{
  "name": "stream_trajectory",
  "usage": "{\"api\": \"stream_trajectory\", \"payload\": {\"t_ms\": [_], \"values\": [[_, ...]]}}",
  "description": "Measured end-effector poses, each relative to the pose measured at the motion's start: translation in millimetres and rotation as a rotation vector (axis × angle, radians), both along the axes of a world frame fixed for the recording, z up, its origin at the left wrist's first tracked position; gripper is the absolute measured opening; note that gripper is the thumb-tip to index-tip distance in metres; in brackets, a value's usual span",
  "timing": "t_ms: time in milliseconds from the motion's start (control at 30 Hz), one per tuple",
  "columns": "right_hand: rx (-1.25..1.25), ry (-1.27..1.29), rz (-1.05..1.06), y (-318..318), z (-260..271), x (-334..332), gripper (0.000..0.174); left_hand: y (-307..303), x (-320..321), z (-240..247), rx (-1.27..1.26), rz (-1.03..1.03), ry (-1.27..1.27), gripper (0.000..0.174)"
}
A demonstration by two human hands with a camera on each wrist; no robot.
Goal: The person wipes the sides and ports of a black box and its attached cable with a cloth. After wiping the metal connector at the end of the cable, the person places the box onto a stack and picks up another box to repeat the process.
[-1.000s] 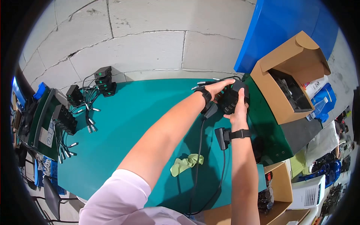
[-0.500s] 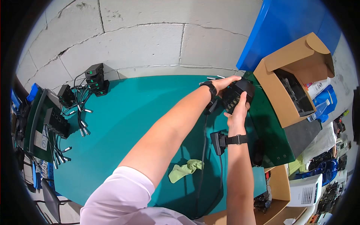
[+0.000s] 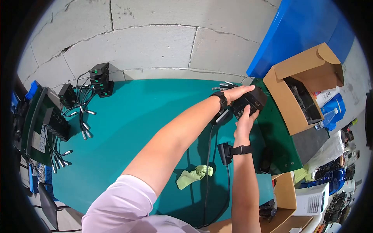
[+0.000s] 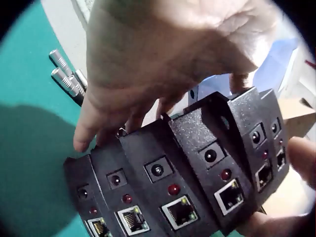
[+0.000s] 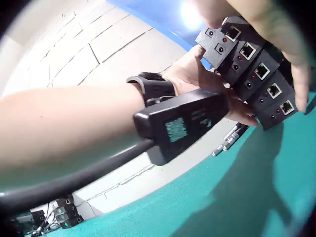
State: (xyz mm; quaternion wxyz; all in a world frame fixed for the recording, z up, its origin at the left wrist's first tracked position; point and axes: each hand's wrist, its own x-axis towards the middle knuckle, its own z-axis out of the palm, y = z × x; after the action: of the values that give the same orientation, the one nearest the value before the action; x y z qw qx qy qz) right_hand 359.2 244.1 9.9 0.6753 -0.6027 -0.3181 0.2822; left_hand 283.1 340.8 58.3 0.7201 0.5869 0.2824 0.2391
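A stack of several black boxes [image 3: 248,101] leans askew at the far right of the table. Network sockets, round power jacks and red lights line their faces, as the left wrist view shows of the boxes [image 4: 160,173]. My left hand [image 3: 237,94] grips the stack from the far left side, its fingers reaching behind it. From the near right side my right hand [image 3: 244,124] holds it, with thumb and fingers spread around the boxes in the right wrist view. Silver-tipped cable plugs [image 4: 64,74] stick out beyond my left hand.
More black boxes [image 3: 100,79] with cables stand at the back left, and another stack [image 3: 56,123] sits at the left edge. A green cloth [image 3: 194,176] lies on the table [image 3: 128,128]. An open cardboard box [image 3: 283,103] rests on a dark green case [image 3: 278,143] at right.
The stack has tilted and turned between my hands, and both hands have shifted slightly right with it. The right fingers have moved lower on the boxes.
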Motion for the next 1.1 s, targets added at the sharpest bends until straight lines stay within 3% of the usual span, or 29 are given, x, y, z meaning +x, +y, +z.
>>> {"api": "stream_trajectory", "payload": {"t_ms": [400, 467, 533, 633, 667, 700, 733, 767, 867, 967, 1100], "values": [[-0.028, -0.008, 0.071, -14.6, 11.0, 3.5, 0.074, -13.1, -7.3, 13.3, 0.052, -0.031, 0.037, 0.075], [-0.009, -0.035, 0.076, -15.7, 7.9, 6.5, 0.075, -8.6, -2.8, 3.6, 0.145, 0.098, -0.025, 0.077], [0.088, -0.377, -0.059, -8.5, -5.8, 12.7, 0.079, -16.6, -7.4, 13.1, 0.152, 0.111, -0.053, 0.076], [0.139, -0.523, -0.154, 2.3, -22.2, 26.0, 0.076, -21.3, -16.1, 17.7, 0.248, 0.137, -0.129, 0.072], [0.256, -0.321, -0.097, 1.6, -19.8, 27.0, 0.073, -21.4, -23.3, 14.4, 0.335, 0.15, -0.171, 0.069], [0.289, -0.249, -0.103, -10.6, -1.2, 15.1, 0.069, -21.4, -29.8, 9.1, 0.349, 0.229, -0.175, 0.065], [0.254, -0.477, -0.216, -8.3, -6.5, 20.2, 0.065, -18.3, -37.1, -2.3, 0.344, 0.381, -0.126, 0.06], [0.166, -0.474, -0.228, -24.0, 15.0, 3.3, 0.062, -23.8, -53.6, -6.2, 0.346, 0.493, -0.108, 0.056], [0.31, -0.442, -0.089, -47.9, 62.4, -45.9, 0.054, -44.7, -117.2, -3.7, 0.396, 0.829, -0.051, 0.047], [0.393, -0.453, 0.204, -45.1, 88.1, -96.2, 0.045, -57.7, -192.7, -19.1, 0.478, 1.31, 0.046, 0.041], [0.182, -0.503, 0.725, -18.7, 110.0, -177.5, 0.043, -76.9, -298.8, -39.3, 0.414, 1.681, 0.202, 0.046]]}}
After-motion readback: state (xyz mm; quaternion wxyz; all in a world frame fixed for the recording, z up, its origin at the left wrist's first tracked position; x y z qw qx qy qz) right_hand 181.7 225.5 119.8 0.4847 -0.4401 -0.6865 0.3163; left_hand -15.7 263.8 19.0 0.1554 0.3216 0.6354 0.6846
